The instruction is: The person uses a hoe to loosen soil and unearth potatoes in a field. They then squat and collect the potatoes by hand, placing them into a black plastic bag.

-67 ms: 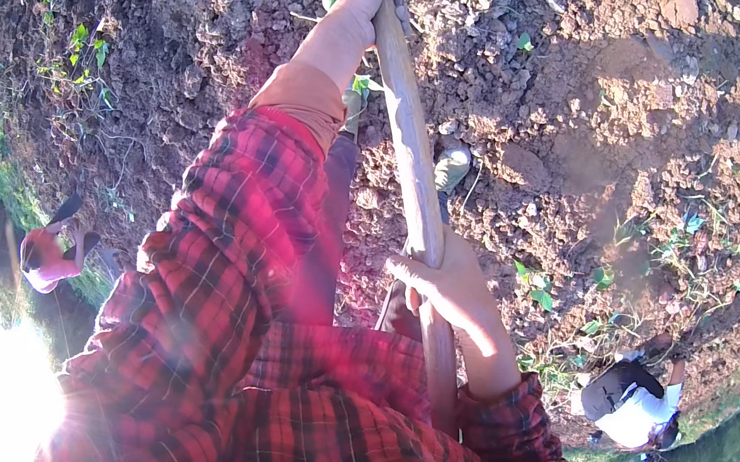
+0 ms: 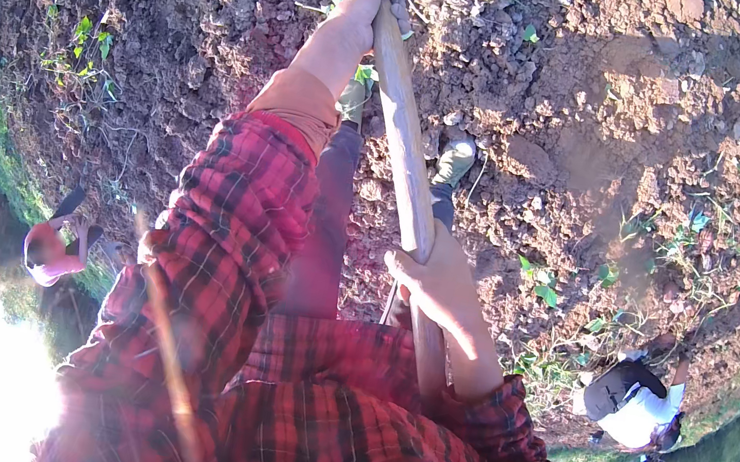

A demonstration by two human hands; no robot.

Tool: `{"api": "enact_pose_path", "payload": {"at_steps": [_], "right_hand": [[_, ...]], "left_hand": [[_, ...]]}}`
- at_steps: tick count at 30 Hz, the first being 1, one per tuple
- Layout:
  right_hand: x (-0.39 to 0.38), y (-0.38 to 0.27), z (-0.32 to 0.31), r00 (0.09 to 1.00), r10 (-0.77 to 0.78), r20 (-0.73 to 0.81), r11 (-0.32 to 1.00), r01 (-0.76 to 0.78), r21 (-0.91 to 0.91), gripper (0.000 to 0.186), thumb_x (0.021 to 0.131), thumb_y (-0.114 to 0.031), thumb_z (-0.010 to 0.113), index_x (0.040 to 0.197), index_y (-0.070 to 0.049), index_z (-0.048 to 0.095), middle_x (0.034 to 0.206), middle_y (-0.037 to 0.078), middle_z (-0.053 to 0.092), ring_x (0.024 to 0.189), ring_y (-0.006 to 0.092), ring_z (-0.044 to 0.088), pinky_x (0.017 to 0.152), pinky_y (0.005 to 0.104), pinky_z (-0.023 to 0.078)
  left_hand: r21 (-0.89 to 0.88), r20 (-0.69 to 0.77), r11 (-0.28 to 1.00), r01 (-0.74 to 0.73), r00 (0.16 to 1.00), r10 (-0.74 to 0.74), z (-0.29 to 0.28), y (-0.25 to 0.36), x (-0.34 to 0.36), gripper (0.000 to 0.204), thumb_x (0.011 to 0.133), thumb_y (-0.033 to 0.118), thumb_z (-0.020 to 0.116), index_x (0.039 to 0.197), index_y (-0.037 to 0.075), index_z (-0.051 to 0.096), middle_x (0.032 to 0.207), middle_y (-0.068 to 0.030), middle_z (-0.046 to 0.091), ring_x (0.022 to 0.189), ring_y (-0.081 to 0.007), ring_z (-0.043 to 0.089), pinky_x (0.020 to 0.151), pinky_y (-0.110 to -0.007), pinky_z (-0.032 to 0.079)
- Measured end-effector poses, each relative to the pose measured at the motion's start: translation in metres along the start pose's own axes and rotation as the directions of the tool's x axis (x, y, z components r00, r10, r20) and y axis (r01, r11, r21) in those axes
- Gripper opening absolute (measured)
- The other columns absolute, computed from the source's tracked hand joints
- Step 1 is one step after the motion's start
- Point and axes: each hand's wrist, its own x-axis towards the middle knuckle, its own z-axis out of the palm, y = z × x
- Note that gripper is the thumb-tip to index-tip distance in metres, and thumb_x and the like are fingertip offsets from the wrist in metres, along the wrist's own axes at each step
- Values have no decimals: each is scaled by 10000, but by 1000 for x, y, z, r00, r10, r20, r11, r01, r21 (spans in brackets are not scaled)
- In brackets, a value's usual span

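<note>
A long, pale wooden tool handle (image 2: 400, 128) slants from the top of the view down toward my right side. Both hands are wrapped round it. My left hand (image 2: 366, 11), at the end of a stretched arm, grips the far part. Closer to my body, my right hand (image 2: 445, 282) is closed round the near part, thumb pointing left. The handle's far end runs out of view, so any tool head is hidden. Below the handle are my legs and a shoe (image 2: 455, 159) on the broken soil (image 2: 568, 118).
Green leafy vines (image 2: 86, 43) grow at the left, and more leaves (image 2: 539, 283) lie right of my right hand. One person in pink (image 2: 53, 257) is at the far left; another in a white top (image 2: 639, 417) bends over at the right. A blurred brown strip (image 2: 169, 334) crosses my left sleeve.
The handle's near end and my right hand have shifted slightly left. The blurred brown strip has moved right, across my left sleeve. Both hands keep their hold.
</note>
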Motion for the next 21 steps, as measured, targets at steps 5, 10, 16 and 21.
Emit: {"api": "enact_pose_path", "payload": {"at_steps": [5,10,16,21], "right_hand": [[-57,67,-7,996,-56,-74,927,25,-374,433,710,-239,622,1021,14,459,770,256,583,729,400,595,623,419,474],[-199,198,-45,919,114,-378,716,-340,-609,341,674,-315,664,900,-90,542,777,163,597,743,345,598,641,424,481],[-207,212,-111,886,-350,-303,291,-204,-935,118,675,-155,593,769,-122,530,618,67,522,542,269,545,493,385,427],[-130,237,-146,901,-423,-101,386,78,-919,141,665,-165,609,778,-127,534,640,60,553,549,275,554,514,392,435]], "left_hand": [[-271,-43,962,-32,999,21,-13,-62,-81,77,798,63,516,814,28,450,625,1,398,474,-76,403,431,-222,354],[-427,-157,879,212,940,-303,-44,-183,-192,124,736,153,555,703,138,437,557,22,386,484,-127,418,485,-317,390],[-596,-290,786,167,867,-404,-62,-230,-186,171,728,153,540,629,140,402,534,14,395,460,-153,402,524,-332,388],[-398,-399,917,17,897,-190,-32,-165,-184,162,709,123,541,628,114,401,546,-16,407,513,-182,445,552,-358,411]]}}
